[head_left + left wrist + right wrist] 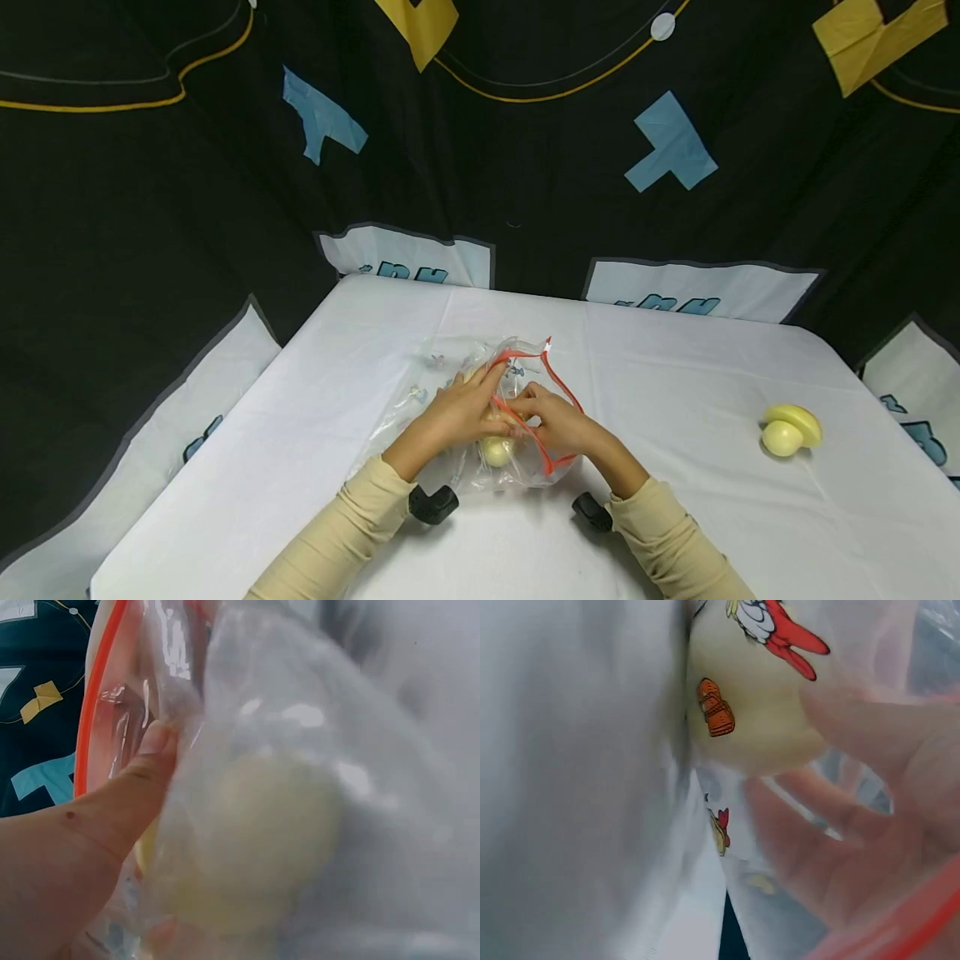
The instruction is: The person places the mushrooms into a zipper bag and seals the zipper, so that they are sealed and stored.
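Observation:
A clear zip bag (397, 417) with a red zip strip (564, 388) and small printed pictures lies on the table, its mouth gaping to the right. My left hand (467, 410) holds the bag from outside near the mouth; its thumb (142, 776) presses the plastic in the left wrist view. My right hand (553, 417) reaches through the mouth. Inside, its thumb and fingers grip a pale yellow rounded object (761, 742), seen through the film in the right wrist view. A pale ball-like part (497, 451) shows below the hands. The object's full shape is hidden.
A yellow mushroom-like object (792, 428), with a rounded pale end and a brighter cap, lies at the table's right. Black wrist devices (433, 506) hang under both forearms. Black cloth (517, 200) with tape marks stands behind the white table (675, 375).

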Demonstrator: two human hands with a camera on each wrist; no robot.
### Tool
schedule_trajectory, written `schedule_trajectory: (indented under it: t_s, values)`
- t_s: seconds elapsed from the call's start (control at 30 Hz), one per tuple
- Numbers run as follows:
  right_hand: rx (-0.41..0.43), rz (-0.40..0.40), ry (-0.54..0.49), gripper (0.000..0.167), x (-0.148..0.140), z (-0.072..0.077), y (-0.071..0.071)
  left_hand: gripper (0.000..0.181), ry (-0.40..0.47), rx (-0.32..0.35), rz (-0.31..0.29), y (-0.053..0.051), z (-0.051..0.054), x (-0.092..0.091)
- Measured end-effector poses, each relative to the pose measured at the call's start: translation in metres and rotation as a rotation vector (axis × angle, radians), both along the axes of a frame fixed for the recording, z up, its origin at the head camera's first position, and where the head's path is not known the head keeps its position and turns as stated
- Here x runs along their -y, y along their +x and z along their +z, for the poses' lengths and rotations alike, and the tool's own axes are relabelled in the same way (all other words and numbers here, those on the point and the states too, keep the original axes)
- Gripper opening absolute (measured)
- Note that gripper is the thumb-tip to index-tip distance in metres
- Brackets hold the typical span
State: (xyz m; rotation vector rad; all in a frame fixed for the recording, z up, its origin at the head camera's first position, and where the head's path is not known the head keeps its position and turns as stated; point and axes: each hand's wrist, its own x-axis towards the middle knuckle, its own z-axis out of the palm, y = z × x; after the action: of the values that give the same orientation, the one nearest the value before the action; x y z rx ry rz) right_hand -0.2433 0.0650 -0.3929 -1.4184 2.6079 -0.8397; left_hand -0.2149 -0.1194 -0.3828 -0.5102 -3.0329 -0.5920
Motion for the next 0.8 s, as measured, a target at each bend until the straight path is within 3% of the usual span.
schedule_trajectory:
  t_s: [0.1, 0.23, 0.37, 0.53, 0.63, 0.8]
  values:
    - [0.05, -0.061, -0.027, 0.04, 0.002, -0.003, -0.001, 0.102, 0.013, -0.014, 0.001, 0.0, 0.0, 0.0]
    - [0.198, -0.102, -0.076, 0.03, 0.006, -0.012, -0.001, 0.1, -0.004, -0.022, 0.005, 0.0, 0.0, -0.001]
    - [0.301, -0.07, -0.1, 0.016, 0.007, -0.016, 0.001, 0.1, -0.022, -0.018, 0.008, -0.001, -0.001, -0.003]
    - [0.317, 0.009, -0.017, 0.002, 0.006, -0.015, 0.001, 0.099, -0.047, -0.017, 0.001, -0.001, -0.006, -0.004]
    - [0.303, 0.03, 0.03, 0.011, 0.004, -0.016, 0.0, 0.099, -0.056, -0.012, 0.0, -0.001, -0.007, -0.006]
    - [0.224, 0.037, 0.077, 0.01, 0.002, -0.009, 0.0, 0.102, -0.061, -0.009, 0.016, 0.0, -0.008, -0.007]
